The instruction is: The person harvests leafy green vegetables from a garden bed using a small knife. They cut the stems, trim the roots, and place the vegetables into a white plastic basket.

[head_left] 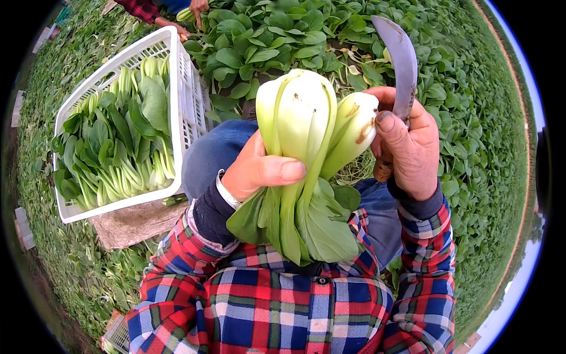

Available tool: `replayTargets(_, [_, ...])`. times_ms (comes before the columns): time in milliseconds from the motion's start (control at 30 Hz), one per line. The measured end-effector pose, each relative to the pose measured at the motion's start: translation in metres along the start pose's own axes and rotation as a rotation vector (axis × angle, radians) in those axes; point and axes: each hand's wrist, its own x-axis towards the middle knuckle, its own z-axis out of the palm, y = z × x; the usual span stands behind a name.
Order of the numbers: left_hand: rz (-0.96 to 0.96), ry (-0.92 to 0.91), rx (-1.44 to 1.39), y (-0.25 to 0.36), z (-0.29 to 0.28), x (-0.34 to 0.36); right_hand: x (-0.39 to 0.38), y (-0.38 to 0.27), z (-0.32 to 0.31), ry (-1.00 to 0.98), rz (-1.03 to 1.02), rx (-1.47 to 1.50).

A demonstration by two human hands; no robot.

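Note:
My left hand (pixel 253 171) grips pale green bok choy (pixel 295 118) upright at centre, thumb across the stalks, dark leaves hanging below. A smaller head (pixel 348 135), brown-spotted near its white base, leans out to the right, against the fingertips of my right hand (pixel 407 147). That hand is closed around the handle of a curved sickle knife (pixel 401 59), whose grey blade points up, stained along one edge. The backs of some fingers are hidden behind the vegetables and handle.
At left, a white plastic crate (pixel 177 100) full of bok choy stands on a beige sack (pixel 124 230). Leafy plants (pixel 265 41) grow around my knees (pixel 209 153). A co-worker's hands (pixel 197 12) reach in at upper left. Another crate (pixel 115 333) shows at lower left.

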Motion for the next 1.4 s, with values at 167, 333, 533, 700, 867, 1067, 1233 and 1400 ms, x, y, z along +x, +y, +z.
replayTargets(167, [-0.112,0.06,-0.079,0.009,0.001,0.008,0.026,0.001,0.015,-0.059,0.014,-0.195])
replayTargets(333, [-0.064,0.013,-0.032,0.019,-0.004,0.007,0.052,0.006,0.016,-0.099,0.139,-0.27])
replayTargets(533, [0.048,0.038,0.034,0.023,-0.015,0.003,0.068,0.019,0.031,-0.06,0.188,-0.115])
replayTargets(700, [0.192,0.247,-0.028,0.026,-0.036,-0.003,0.041,0.033,0.039,-0.067,0.162,0.057])
replayTargets(867, [0.343,0.38,-0.071,0.01,-0.038,-0.002,0.013,0.05,0.056,-0.195,0.227,0.059])
replayTargets(1067, [0.528,0.578,0.069,-0.014,-0.051,-0.001,-0.003,0.078,0.09,-0.171,0.416,0.217])
replayTargets(1233, [0.371,0.368,0.171,0.011,-0.058,-0.023,0.003,0.069,0.088,-0.14,0.503,0.337])
replayTargets(1400, [0.814,0.617,1.825,0.04,-0.074,-0.065,0.008,0.055,0.092,-0.235,0.601,0.366])
